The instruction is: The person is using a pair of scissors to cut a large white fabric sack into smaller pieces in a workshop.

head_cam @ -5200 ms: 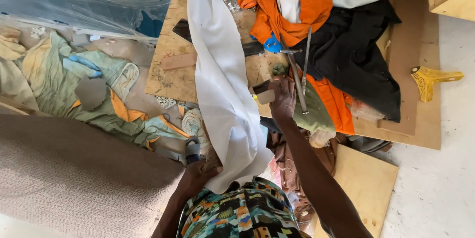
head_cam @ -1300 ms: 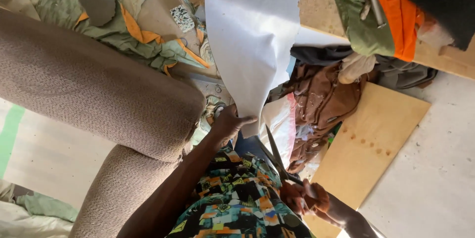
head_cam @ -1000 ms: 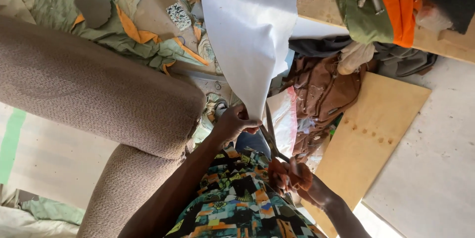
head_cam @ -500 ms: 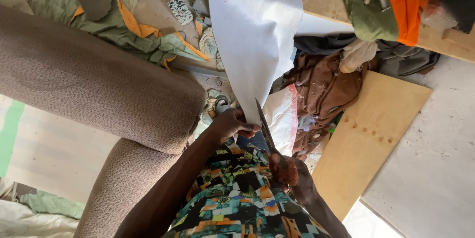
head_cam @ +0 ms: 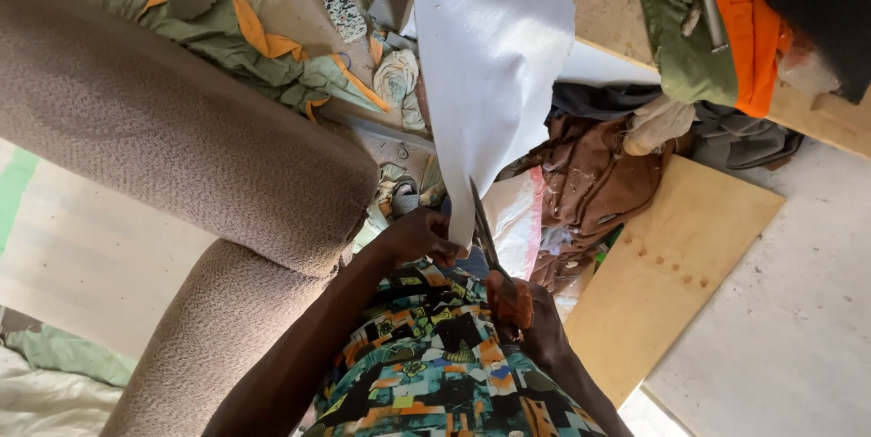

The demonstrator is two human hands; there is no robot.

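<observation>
White sheet point(head_cam: 494, 65) hangs down from a wooden board point(head_cam: 617, 1) toward the person's lap. Left hand point(head_cam: 419, 235) pinches the sheet's lower edge, fingers closed on it. Right hand point(head_cam: 524, 310) grips the orange handles of the scissors point(head_cam: 485, 235), fingers clenched through them; the blades point up along the sheet's right edge, touching it. Patterned shirt point(head_cam: 435, 364) fills the view below both hands. Brown upholstered sofa arm point(head_cam: 181, 147) lies just left of the left hand. Green and orange cloth point(head_cam: 263, 38) is heaped beyond it. Brown garment point(head_cam: 594, 183) rests right of the sheet, beside a plywood panel point(head_cam: 671, 265) on the floor.
</observation>
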